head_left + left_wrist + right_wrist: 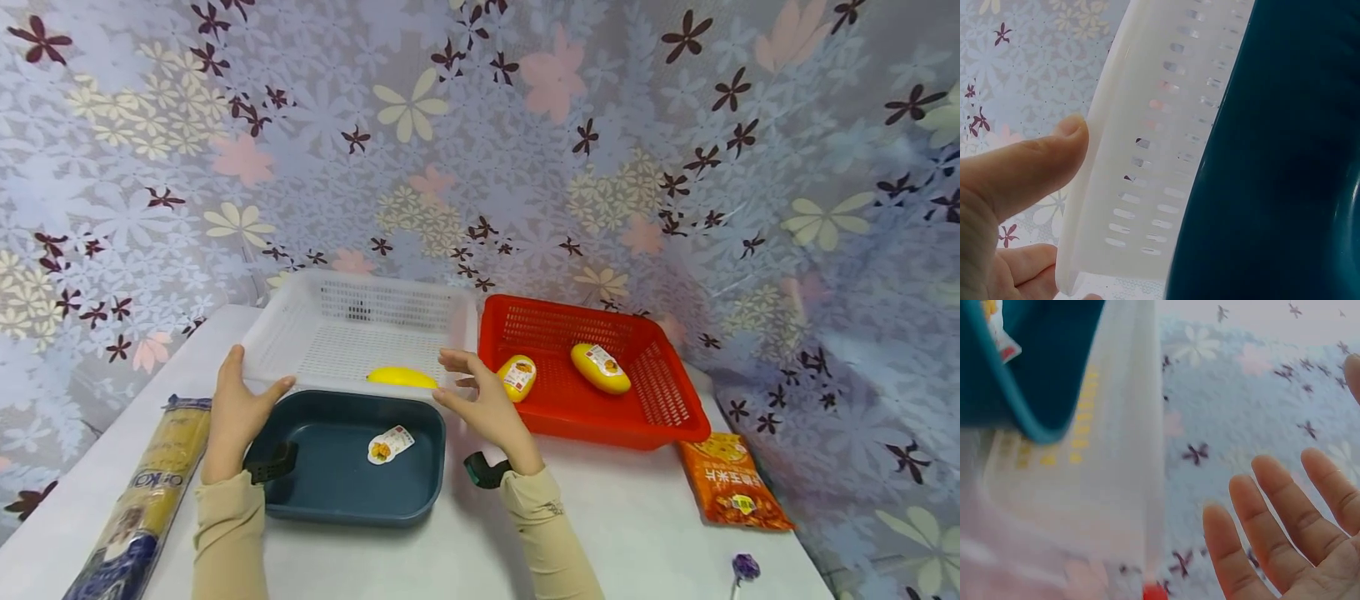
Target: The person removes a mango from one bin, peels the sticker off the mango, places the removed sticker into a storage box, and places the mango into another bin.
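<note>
A white perforated basket (360,333) stands at the back, with a yellow oval fruit-like item (402,377) at its near side. My left hand (238,412) is at the basket's left end. In the left wrist view its thumb (1054,153) lies along the outer rim, with fingertips (1032,265) lower at the same edge. My right hand (487,404) is by the basket's right end, its fingers (1291,519) spread and holding nothing. In front stands a dark teal tub (345,500), with a printed white label (391,444) at its bottom.
To the right, a red basket (600,425) holds two yellow oval items (600,368) with labels. Beyond it lie an orange snack bag (735,483) and a purple lollipop (746,567). A long noodle packet (146,500) lies at the left. Flowered cloth (525,150) hangs behind.
</note>
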`<act>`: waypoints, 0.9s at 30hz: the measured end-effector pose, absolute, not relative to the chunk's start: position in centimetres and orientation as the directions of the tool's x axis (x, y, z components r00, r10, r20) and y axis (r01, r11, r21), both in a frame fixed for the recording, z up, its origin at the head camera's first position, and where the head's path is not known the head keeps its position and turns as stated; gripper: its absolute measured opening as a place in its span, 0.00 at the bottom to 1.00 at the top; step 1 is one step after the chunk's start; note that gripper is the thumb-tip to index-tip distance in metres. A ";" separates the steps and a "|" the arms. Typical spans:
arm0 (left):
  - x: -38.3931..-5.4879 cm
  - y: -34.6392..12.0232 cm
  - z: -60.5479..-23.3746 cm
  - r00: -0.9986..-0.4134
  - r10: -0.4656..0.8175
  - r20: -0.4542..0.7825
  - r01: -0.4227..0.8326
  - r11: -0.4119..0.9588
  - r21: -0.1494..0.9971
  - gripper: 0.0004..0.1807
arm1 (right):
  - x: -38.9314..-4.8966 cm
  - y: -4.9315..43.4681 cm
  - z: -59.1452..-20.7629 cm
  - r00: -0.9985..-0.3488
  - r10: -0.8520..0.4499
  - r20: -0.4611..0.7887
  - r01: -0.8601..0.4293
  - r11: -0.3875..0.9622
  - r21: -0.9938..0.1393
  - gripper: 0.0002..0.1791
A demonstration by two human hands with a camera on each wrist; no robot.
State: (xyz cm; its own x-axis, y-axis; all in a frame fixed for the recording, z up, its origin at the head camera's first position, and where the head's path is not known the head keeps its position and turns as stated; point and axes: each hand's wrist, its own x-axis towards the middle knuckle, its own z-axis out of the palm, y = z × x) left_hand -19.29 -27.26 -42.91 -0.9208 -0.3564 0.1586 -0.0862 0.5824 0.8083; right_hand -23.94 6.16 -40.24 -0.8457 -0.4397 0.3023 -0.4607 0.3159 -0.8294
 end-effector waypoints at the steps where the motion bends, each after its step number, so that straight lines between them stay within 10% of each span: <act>1: -19.3 -27.2 -42.9 -0.920 -0.358 0.157 -0.088 0.580 0.810 0.53 | -23.7 6.7 -40.2 -0.851 -0.424 0.311 -0.462 0.321 -0.827 0.30; 19: -19.3 -26.2 -42.8 -0.917 -0.376 0.133 -0.132 0.601 0.789 0.50 | -20.4 17.1 -40.0 -0.877 -0.223 0.425 -0.479 0.448 -0.755 0.31; 27: -18.6 -23.3 -41.3 -0.858 -0.413 0.305 -0.142 0.762 0.631 0.38 | -20.2 19.9 -39.9 -0.896 -0.141 0.420 -0.434 0.474 -0.766 0.31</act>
